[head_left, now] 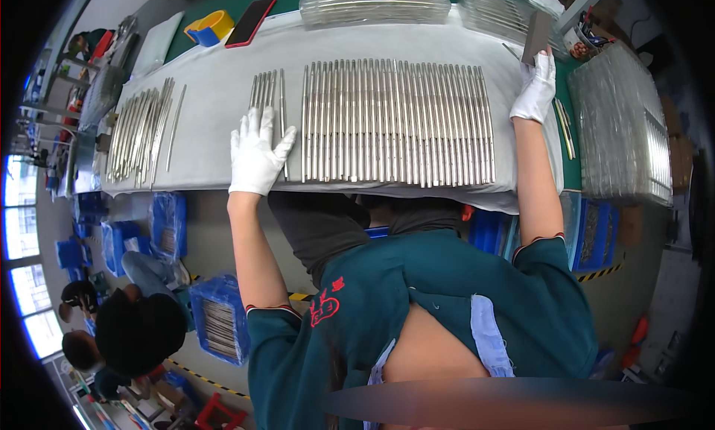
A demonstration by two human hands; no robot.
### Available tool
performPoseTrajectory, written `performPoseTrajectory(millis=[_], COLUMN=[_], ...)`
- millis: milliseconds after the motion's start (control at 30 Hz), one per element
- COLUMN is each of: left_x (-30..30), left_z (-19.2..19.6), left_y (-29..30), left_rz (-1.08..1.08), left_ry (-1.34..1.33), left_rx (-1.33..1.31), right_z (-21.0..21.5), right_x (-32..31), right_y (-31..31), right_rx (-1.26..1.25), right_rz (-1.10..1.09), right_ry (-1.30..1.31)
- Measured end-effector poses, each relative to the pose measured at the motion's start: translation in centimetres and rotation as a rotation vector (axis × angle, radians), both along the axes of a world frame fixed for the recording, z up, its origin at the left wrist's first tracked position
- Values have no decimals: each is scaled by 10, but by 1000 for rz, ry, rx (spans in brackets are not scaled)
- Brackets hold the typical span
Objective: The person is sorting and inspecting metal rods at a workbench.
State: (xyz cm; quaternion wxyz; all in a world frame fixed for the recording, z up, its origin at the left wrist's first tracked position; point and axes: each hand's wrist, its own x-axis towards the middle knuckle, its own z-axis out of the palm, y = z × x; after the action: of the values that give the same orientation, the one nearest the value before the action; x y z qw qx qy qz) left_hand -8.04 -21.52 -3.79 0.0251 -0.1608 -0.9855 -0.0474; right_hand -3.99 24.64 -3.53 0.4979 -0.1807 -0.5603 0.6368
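Observation:
My left hand, in a white glove, lies flat with its fingers spread over a small group of slim metal rods. A single rod runs beside it, close to the thumb. My right hand, also gloved in white, is closed round the lower end of a flat grey block at the table's right side. Between my hands a wide row of metal rods lies side by side on the white cloth. Farther left is a looser pile of rods, with one rod apart from it.
At the back are a yellow and blue tape roll, a red-edged phone and clear plastic trays. Stacked clear trays stand at the right, near a pen cup. Blue crates sit on the floor; another person is at lower left.

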Motion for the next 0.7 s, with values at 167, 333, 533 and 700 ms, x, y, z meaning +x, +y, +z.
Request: performPoseTrajectory(millis=[167, 333, 533, 700], left_x=[16, 19, 34, 46], left_z=[8, 16, 5, 17], left_y=[35, 22, 18, 26], left_rz=[-327, -194, -202, -332], left_ry=[45, 164, 74, 101], left_rx=[133, 154, 61, 5], right_z=[5, 1, -4, -4], right_x=[3, 1, -1, 0], right_y=[-5, -2, 3, 0], right_rx=[-24, -46, 3, 14], right_rz=[-10, 17, 31, 38], right_ry=[-4, -2, -5, -22])
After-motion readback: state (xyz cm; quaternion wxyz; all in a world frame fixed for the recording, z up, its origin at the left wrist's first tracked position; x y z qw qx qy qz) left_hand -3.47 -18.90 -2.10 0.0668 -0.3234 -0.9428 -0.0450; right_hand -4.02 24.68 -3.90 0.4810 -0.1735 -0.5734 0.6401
